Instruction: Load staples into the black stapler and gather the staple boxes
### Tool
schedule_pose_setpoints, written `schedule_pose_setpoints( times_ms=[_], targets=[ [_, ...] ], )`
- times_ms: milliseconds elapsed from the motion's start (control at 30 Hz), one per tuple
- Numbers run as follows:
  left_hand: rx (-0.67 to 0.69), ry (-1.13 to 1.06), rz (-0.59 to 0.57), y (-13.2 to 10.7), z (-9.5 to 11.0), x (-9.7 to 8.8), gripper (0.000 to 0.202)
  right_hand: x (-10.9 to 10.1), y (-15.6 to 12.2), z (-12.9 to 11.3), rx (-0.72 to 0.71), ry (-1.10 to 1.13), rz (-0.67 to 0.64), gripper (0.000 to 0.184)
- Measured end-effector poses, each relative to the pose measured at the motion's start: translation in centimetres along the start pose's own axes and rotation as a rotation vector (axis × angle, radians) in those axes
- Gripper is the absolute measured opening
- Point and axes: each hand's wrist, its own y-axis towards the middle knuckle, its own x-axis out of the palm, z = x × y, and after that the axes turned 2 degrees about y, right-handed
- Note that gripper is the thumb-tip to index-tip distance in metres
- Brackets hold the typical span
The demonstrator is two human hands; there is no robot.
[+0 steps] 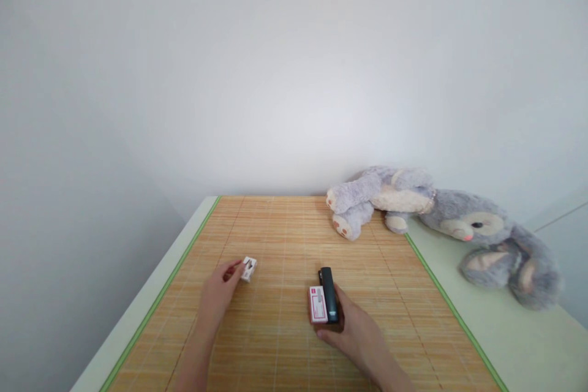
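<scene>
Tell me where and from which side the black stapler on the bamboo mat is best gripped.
Probably across the long sides of the stapler, at mid-body. It lies flat on the mat, pointing away, with a small white-and-red box against its left side. The right hand already sits at its near end, so come from the near right.

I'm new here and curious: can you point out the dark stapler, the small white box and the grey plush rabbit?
Dark plastic stapler [327,291], head view: middle of its top.
Small white cardboard box [248,268], head view: its upper face.
Grey plush rabbit [463,220], head view: its face.

grey plush rabbit [441,220] lying at table's far right, bamboo mat [285,226]
</scene>
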Motion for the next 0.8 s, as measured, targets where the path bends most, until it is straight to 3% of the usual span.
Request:
schedule_pose_setpoints(
  times_ms=[67,200,300,400,533,800],
  targets=[
    [0.040,-0.045,-0.100,0.3,1.3,1.8,0.057,0.0,0.6,-0.6,-0.010,-0.031,-0.015,0.106],
    [0.126,-0.103,-0.255,-0.1,5.8,6.5,0.057,0.0,1.5,-1.2,-0.020,-0.122,-0.008,0.107],
    [0.166,-0.119,-0.298,-1.4,9.2,9.6,0.050,0.1,1.9,-1.2,-0.015,-0.165,-0.007,0.105],
    [0.187,-0.131,-0.323,-3.0,11.2,11.6,0.041,0.2,1.9,-1.1,-0.021,-0.164,-0.012,0.102],
    [0.170,-0.145,-0.321,-4.3,12.0,12.5,0.039,0.4,2.0,-1.3,-0.005,-0.178,0.005,0.100],
    [0.102,-0.241,-0.219,-5.3,11.6,12.0,0.041,0.2,1.8,-1.9,0.023,-0.216,-0.001,0.093]
  ],
)
